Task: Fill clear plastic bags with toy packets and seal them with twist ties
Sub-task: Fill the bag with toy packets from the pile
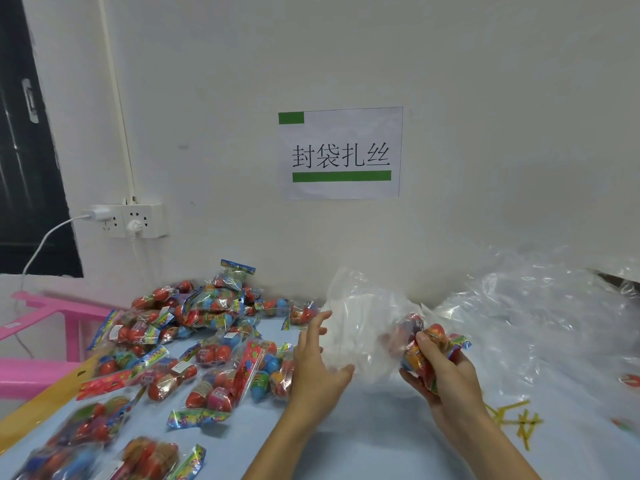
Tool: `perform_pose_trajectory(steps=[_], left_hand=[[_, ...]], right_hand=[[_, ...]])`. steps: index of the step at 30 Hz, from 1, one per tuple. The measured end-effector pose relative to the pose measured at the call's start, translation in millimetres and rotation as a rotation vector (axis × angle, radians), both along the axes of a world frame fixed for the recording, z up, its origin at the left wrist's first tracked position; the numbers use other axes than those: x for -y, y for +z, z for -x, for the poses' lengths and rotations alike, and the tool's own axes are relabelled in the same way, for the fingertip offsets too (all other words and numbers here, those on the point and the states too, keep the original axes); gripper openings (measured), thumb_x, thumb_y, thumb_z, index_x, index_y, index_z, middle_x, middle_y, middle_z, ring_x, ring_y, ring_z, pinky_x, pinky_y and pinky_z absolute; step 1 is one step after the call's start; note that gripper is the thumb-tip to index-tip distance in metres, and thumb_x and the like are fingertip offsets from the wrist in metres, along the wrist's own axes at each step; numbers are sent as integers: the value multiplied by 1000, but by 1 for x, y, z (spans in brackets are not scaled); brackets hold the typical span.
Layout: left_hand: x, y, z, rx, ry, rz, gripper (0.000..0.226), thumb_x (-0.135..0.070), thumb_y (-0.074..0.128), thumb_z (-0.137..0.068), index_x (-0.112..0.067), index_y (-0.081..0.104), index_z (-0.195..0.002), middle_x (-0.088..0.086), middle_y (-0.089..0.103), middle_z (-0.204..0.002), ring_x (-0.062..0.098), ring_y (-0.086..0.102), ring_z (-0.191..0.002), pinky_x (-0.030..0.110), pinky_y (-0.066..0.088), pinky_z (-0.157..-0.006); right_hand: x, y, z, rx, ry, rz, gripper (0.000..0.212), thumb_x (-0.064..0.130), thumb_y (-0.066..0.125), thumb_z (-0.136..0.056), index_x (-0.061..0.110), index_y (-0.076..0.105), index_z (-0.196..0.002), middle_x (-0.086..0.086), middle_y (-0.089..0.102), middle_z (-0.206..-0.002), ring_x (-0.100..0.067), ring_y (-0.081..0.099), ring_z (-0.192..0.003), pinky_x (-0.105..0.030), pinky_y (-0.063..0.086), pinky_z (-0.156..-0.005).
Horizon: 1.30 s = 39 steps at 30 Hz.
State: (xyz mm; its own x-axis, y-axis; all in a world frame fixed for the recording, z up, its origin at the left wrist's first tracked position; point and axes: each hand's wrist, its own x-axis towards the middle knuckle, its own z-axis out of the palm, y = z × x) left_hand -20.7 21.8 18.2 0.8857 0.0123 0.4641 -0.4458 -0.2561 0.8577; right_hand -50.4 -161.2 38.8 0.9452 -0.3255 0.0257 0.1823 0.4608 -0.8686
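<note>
Toy packets [194,358] heaped from 8 to 10 o'clock on blue table [363,441], nearest ones blurred at lower left edge; yellow twist ties [512,420] scattered at 4 o'clock; left hand [317,365] centre, fingers straight and spread, touching clear plastic bag [360,323]; right hand [440,372] at 3 o'clock, fingers curled round held packets [424,351] at bag's side; crumpled clear bags [540,306] piled at 2 o'clock; paper sign [341,152] on wall at 12; socket strip [136,220] at 10.
</note>
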Motion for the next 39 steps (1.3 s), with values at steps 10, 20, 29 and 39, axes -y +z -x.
perform_pose_trajectory(steps=[10,20,29,39], left_hand=[[1,5,8,-118,-197,-92,66,-31,56,-72,-44,33,-133,-21,47,-128,-12,46,-119,11,47,-83],[8,2,7,-76,-109,-41,57,-54,48,-92,-43,27,-144,-13,31,-153,15,44,-135,37,38,-111],[5,0,-2,-18,65,-35,21,-42,46,-101,-45,44,-121,-19,50,-128,7,48,-122,25,43,-99],[9,0,5,-24,-95,-100,31,-30,45,-105,-56,41,-121,-24,48,-128,-14,51,-106,10,47,-84]], right_hand=[[0,-5,-3,34,-14,64,23,11,70,-89,6,66,-111,-13,74,-103,-26,72,-90,-36,58,-65],[-5,-12,-2,121,86,280,27,10,76,-84,11,67,-109,-13,76,-97,-30,74,-90,-35,59,-65],[-5,-13,1,116,48,370,29,18,80,-80,13,65,-104,-7,76,-85,-20,72,-71,-30,58,-55],[-9,-10,4,128,161,329,29,16,74,-86,5,66,-111,-27,71,-95,-35,67,-81,-48,51,-74]])
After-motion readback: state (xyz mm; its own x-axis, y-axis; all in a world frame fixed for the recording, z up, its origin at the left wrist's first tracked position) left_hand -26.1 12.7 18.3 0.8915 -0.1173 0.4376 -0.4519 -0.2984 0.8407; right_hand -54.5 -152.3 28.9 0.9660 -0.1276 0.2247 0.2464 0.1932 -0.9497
